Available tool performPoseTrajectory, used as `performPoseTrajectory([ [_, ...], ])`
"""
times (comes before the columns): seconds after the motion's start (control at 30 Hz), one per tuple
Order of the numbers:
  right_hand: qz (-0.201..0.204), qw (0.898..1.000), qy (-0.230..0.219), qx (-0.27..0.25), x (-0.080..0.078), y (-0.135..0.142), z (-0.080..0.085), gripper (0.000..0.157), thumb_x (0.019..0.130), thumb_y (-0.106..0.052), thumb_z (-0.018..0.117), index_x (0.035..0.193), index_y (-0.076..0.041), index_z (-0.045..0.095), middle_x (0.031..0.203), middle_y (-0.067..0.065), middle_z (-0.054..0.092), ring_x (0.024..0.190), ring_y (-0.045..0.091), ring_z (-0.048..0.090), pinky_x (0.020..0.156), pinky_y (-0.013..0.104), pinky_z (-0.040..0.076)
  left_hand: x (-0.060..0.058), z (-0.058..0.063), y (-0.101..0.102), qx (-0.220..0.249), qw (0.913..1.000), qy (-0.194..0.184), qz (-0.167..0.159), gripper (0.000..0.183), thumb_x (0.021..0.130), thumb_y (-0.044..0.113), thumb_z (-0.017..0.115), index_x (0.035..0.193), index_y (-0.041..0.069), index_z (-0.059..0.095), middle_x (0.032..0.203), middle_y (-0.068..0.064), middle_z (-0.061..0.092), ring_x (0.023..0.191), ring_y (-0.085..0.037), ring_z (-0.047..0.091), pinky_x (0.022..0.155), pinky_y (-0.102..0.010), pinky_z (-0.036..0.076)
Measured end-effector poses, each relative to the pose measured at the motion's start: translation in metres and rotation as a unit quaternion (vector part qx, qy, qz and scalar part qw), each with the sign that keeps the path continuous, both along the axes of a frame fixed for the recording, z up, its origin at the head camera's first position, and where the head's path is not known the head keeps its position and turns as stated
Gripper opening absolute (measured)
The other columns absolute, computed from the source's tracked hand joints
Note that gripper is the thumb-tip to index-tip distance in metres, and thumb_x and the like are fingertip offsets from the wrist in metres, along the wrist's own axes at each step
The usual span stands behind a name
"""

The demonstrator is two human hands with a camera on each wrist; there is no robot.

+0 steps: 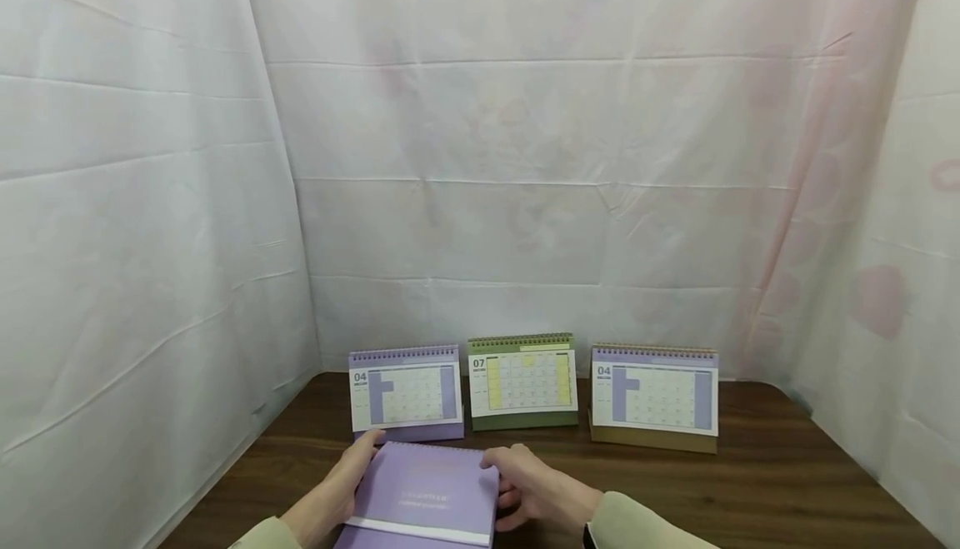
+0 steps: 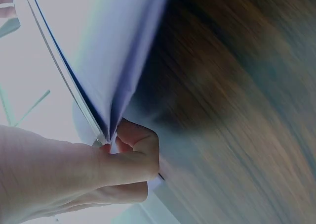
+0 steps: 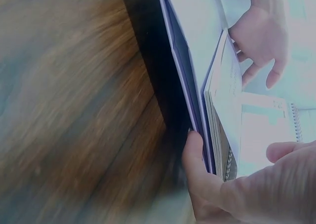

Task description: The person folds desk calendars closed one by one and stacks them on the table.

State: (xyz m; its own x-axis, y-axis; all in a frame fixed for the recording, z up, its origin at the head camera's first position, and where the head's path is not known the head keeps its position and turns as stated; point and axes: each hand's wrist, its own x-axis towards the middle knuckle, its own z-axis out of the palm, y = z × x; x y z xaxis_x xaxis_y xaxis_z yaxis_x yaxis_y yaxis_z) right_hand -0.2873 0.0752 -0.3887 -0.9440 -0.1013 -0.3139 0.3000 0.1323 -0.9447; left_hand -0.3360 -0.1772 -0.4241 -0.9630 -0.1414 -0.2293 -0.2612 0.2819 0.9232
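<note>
The front calendar (image 1: 426,482) is held over the bench (image 1: 795,482) by the left hand (image 1: 343,478) and right hand (image 1: 528,482). The left calendar (image 1: 408,395) behind might be knocked over if bumped by it.

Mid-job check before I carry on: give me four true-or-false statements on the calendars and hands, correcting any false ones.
1. The green calendar stands between the back purple calendar and the tan-based calendar. True.
2. The green calendar shows 04. False: it shows 07.
3. The left hand and right hand hold the front purple calendar by opposite sides. True.
4. The tan-based calendar lies flat. False: it stands propped up.
</note>
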Motion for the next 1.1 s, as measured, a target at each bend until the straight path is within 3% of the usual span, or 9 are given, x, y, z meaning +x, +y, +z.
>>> performPoseTrajectory([
  [0.13, 0.001, 1.0, 0.001, -0.023, -0.002, -0.012, -0.002, 0.057, 0.078, -0.02, 0.057, 0.121, 0.007, 0.031, 0.09, 0.027, 0.041, 0.075, 0.037, 0.049, 0.059, 0.052, 0.05, -0.028, -0.028, -0.029, -0.015, 0.9998, -0.01, 0.01, 0.076, 0.083, 0.06, 0.037, 0.121, -0.006, 0.04, 0.117, -0.025, 0.043, 0.096, -0.03, 0.047, 0.076, -0.043, 0.038],
  [0.23, 0.001, 0.999, 0.007, -0.042, -0.003, -0.021, -0.003, 0.06, 0.078, -0.02, 0.056, 0.123, 0.008, 0.028, 0.092, 0.03, 0.041, 0.078, 0.04, 0.05, 0.059, 0.052, 0.05, -0.038, -0.034, -0.045, -0.014, 0.9998, -0.009, 0.006, 0.079, 0.081, 0.065, 0.037, 0.12, -0.004, 0.041, 0.111, -0.022, 0.046, 0.09, -0.028, 0.049, 0.07, -0.04, 0.039],
  [0.33, 0.003, 0.998, 0.013, -0.059, -0.004, -0.031, -0.003, 0.06, 0.079, -0.02, 0.055, 0.124, 0.008, 0.027, 0.093, 0.03, 0.04, 0.079, 0.041, 0.051, 0.06, 0.053, 0.05, -0.035, -0.028, -0.055, -0.015, 0.9998, -0.009, 0.009, 0.075, 0.083, 0.063, 0.036, 0.118, -0.004, 0.044, 0.102, -0.017, 0.048, 0.085, -0.025, 0.05, 0.067, -0.036, 0.04],
  [0.5, 0.013, 0.996, 0.014, -0.084, -0.005, -0.047, -0.004, 0.057, 0.08, -0.019, 0.053, 0.122, 0.009, 0.028, 0.094, 0.031, 0.042, 0.081, 0.043, 0.051, 0.062, 0.053, 0.05, -0.014, -0.001, -0.065, -0.009, 0.9999, -0.009, 0.004, 0.077, 0.084, 0.059, 0.037, 0.121, -0.008, 0.043, 0.094, -0.016, 0.048, 0.08, -0.024, 0.049, 0.065, -0.035, 0.043],
  [0.63, 0.029, 0.995, 0.011, -0.092, -0.005, -0.057, -0.006, 0.049, 0.081, -0.021, 0.053, 0.116, 0.008, 0.036, 0.092, 0.028, 0.046, 0.082, 0.04, 0.053, 0.063, 0.051, 0.051, -0.001, 0.016, -0.073, -0.001, 1.0, -0.008, -0.004, 0.081, 0.084, 0.058, 0.039, 0.125, -0.012, 0.039, 0.099, -0.021, 0.049, 0.084, -0.028, 0.05, 0.067, -0.036, 0.044],
  [0.73, 0.035, 0.994, 0.01, -0.098, -0.006, -0.064, -0.006, 0.042, 0.081, -0.022, 0.054, 0.11, 0.007, 0.042, 0.09, 0.026, 0.047, 0.08, 0.037, 0.053, 0.064, 0.05, 0.051, -0.012, 0.009, -0.09, -0.01, 0.9999, -0.009, -0.005, 0.082, 0.084, 0.059, 0.037, 0.126, -0.012, 0.039, 0.105, -0.024, 0.048, 0.088, -0.03, 0.049, 0.068, -0.035, 0.044],
  [0.87, 0.038, 0.993, 0.009, -0.108, -0.007, -0.073, -0.005, 0.041, 0.08, -0.022, 0.055, 0.107, 0.007, 0.043, 0.089, 0.025, 0.046, 0.079, 0.036, 0.053, 0.064, 0.049, 0.052, -0.015, 0.009, -0.103, -0.011, 0.9998, -0.013, -0.006, 0.08, 0.085, 0.056, 0.038, 0.127, -0.011, 0.038, 0.109, -0.025, 0.048, 0.09, -0.03, 0.049, 0.07, -0.037, 0.044],
  [0.93, 0.038, 0.993, 0.012, -0.111, -0.007, -0.077, -0.005, 0.043, 0.079, -0.022, 0.056, 0.106, 0.009, 0.044, 0.089, 0.024, 0.045, 0.079, 0.036, 0.052, 0.064, 0.049, 0.052, -0.009, 0.016, -0.105, -0.006, 0.9999, -0.011, -0.011, 0.077, 0.085, 0.052, 0.04, 0.128, -0.011, 0.037, 0.113, -0.027, 0.047, 0.091, -0.031, 0.049, 0.071, -0.039, 0.044],
  [1.1, 0.048, 0.992, 0.009, -0.112, -0.009, -0.087, -0.005, 0.045, 0.079, -0.023, 0.056, 0.105, 0.013, 0.047, 0.089, 0.025, 0.046, 0.079, 0.037, 0.053, 0.066, 0.048, 0.052, -0.03, -0.007, -0.133, -0.012, 0.9997, -0.019, -0.01, 0.073, 0.084, 0.051, 0.043, 0.126, -0.009, 0.043, 0.111, -0.024, 0.051, 0.09, -0.03, 0.051, 0.07, -0.04, 0.044],
])
